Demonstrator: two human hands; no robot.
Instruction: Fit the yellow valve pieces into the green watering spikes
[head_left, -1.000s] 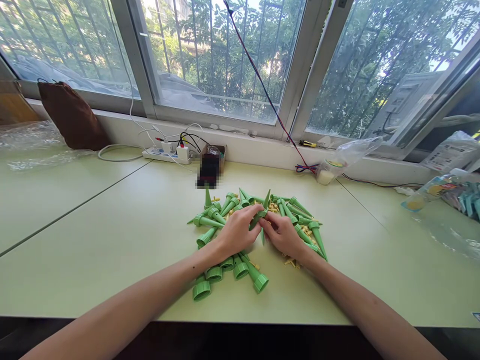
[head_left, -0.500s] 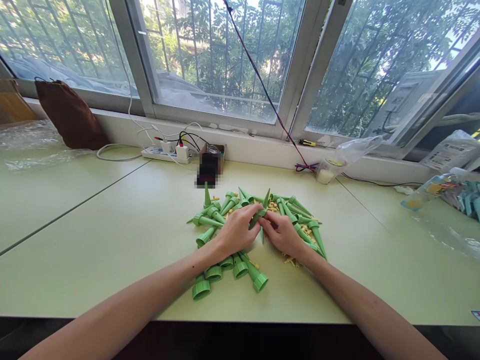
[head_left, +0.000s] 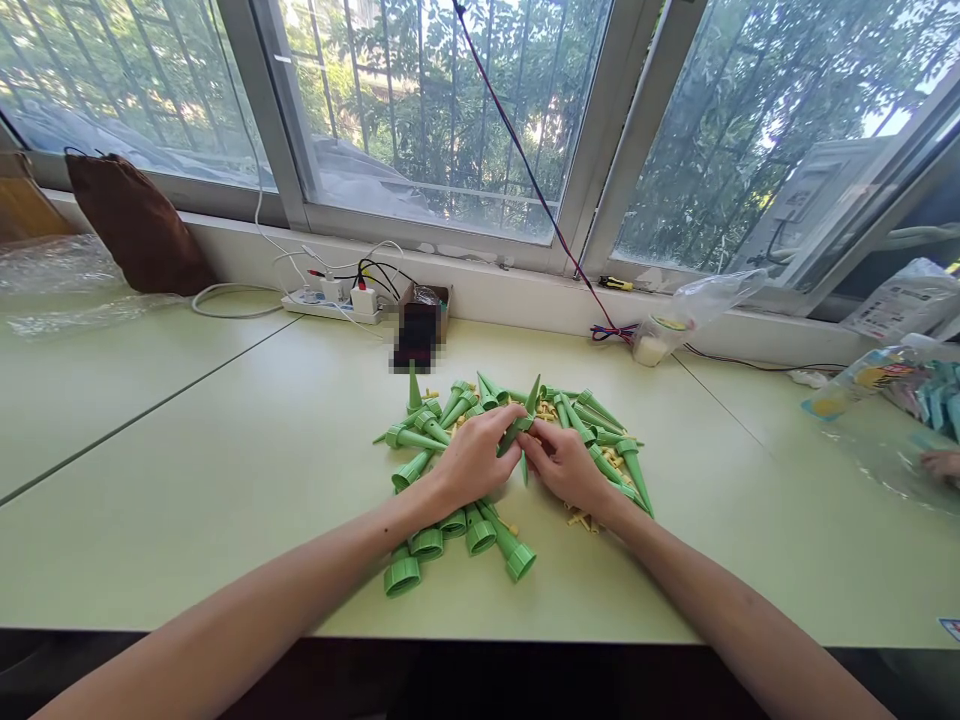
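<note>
My left hand (head_left: 476,455) is closed round a green plastic watering spike (head_left: 511,436), whose wide collar shows between the fingers. My right hand (head_left: 568,468) meets it at the collar, thumb and fingertips pinched together; whatever lies between them is hidden. Around both hands lie several more green spikes, some to the right (head_left: 634,465) and some to the left (head_left: 411,470). Several others rest nearer the table's front edge, with the open end of one spike (head_left: 403,576) facing me. Small yellow plastic pieces (head_left: 580,520) are scattered among the spikes.
Behind the pile stand a small box (head_left: 442,300) and a white power strip (head_left: 304,300) with cables. A brown bag (head_left: 139,230) leans at the back left. To the right are a clear plastic bag (head_left: 697,300), teal packets (head_left: 930,390) and another person's hand (head_left: 943,465).
Another person's hand has come into view at the right edge, by the teal packets. My hands and the spike have hardly moved.
</note>
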